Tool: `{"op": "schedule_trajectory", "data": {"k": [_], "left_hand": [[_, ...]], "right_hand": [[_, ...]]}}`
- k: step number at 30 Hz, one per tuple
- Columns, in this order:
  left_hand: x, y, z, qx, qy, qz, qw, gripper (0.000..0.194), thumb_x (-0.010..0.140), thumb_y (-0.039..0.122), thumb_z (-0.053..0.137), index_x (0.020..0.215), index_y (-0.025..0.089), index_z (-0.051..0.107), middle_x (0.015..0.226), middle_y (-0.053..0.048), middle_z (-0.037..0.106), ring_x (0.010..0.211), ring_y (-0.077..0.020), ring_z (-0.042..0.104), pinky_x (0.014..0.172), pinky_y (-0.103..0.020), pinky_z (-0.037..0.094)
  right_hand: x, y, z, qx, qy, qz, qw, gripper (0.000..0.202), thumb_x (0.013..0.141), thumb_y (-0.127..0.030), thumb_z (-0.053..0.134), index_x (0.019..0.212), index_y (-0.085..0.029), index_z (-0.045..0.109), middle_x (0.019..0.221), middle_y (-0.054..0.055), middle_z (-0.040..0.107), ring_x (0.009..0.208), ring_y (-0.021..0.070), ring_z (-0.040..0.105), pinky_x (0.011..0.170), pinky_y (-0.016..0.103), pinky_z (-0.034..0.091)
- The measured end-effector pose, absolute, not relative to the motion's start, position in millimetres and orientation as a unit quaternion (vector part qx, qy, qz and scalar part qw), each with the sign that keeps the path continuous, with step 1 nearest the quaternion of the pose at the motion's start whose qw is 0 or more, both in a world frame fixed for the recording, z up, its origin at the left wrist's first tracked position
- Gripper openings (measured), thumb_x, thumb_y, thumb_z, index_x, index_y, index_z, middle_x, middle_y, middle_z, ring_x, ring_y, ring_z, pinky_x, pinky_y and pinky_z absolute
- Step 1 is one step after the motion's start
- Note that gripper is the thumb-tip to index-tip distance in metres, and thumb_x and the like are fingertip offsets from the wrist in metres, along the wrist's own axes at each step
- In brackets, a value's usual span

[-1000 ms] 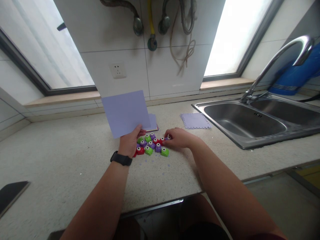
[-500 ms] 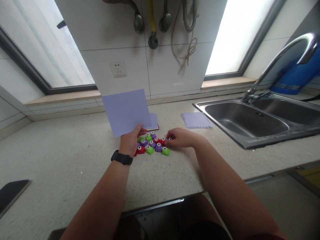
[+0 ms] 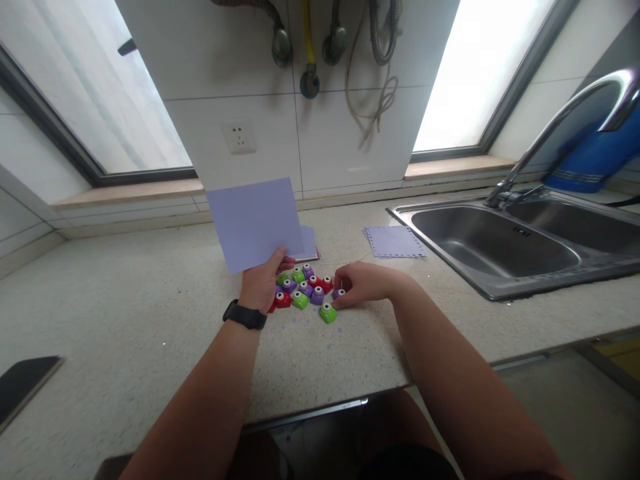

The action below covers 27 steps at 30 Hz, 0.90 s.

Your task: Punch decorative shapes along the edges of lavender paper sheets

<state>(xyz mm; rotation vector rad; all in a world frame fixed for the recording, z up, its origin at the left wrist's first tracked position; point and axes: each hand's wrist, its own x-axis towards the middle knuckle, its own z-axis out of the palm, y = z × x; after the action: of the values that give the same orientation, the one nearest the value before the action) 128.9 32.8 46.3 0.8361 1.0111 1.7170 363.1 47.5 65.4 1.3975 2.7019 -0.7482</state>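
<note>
My left hand [image 3: 263,283] grips a pale purple sheet of paper [image 3: 255,223] by its lower right corner, tilted up above the counter. Small craft paper punches in red, green and purple lie clustered between my hands, a purple punch [image 3: 317,295] among them. My right hand [image 3: 363,283] has its thumb and fingers closed around another purple punch [image 3: 340,293], partly hidden by the fingers. By the thumb tip sits a green punch [image 3: 329,313], tilted and slightly apart from the cluster.
Behind my left hand lies a paper stack [image 3: 307,243]. Purple sheets with punched edges [image 3: 395,241] rest near the steel sink [image 3: 493,250] with its faucet [image 3: 565,110]. Tiny paper bits dot the counter [image 3: 300,360]. A dark flat object [image 3: 25,387] lies at far left.
My right hand has moved slightly toward me with the purple punch. The green punch beside it has shifted nearer and turned. My left hand and its sheet stay almost still.
</note>
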Motion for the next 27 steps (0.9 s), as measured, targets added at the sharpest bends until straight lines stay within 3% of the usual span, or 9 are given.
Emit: {"op": "schedule_trajectory", "data": {"k": [10, 18, 27], "left_hand": [[127.0, 34.9, 43.0, 0.350, 0.416, 0.696, 0.468, 0.034, 0.063, 0.034, 0.089, 0.084, 0.014, 0.070, 0.068, -0.001, 0.071, 0.061, -0.0162, 0.069, 0.065, -0.031, 0.057], [126.9, 35.3, 42.1, 0.352, 0.418, 0.697, 0.465, 0.032, 0.063, 0.035, 0.089, 0.081, 0.014, 0.071, 0.066, -0.002, 0.071, 0.060, -0.0166, 0.069, 0.064, -0.030, 0.057], [127.0, 36.0, 41.6, 0.355, 0.433, 0.689, 0.460, 0.034, 0.063, 0.039, 0.088, 0.079, 0.015, 0.071, 0.066, -0.002, 0.071, 0.060, -0.0167, 0.068, 0.067, -0.032, 0.056]], "right_hand": [[364.4, 46.7, 66.0, 0.407, 0.846, -0.344, -0.006, 0.047, 0.069, -0.049, 0.084, 0.104, -0.021, 0.070, 0.092, 0.003, 0.077, 0.077, 0.0191, 0.069, 0.064, 0.028, 0.047], [358.4, 38.2, 74.5, 0.377, 0.868, -0.323, -0.012, 0.049, 0.070, -0.050, 0.084, 0.109, -0.023, 0.070, 0.086, 0.001, 0.074, 0.073, 0.0172, 0.066, 0.064, 0.027, 0.044], [351.6, 32.4, 76.8, 0.369, 0.888, -0.274, -0.002, 0.037, 0.069, -0.041, 0.085, 0.101, -0.025, 0.074, 0.087, 0.000, 0.074, 0.074, 0.0175, 0.065, 0.065, 0.028, 0.043]]}}
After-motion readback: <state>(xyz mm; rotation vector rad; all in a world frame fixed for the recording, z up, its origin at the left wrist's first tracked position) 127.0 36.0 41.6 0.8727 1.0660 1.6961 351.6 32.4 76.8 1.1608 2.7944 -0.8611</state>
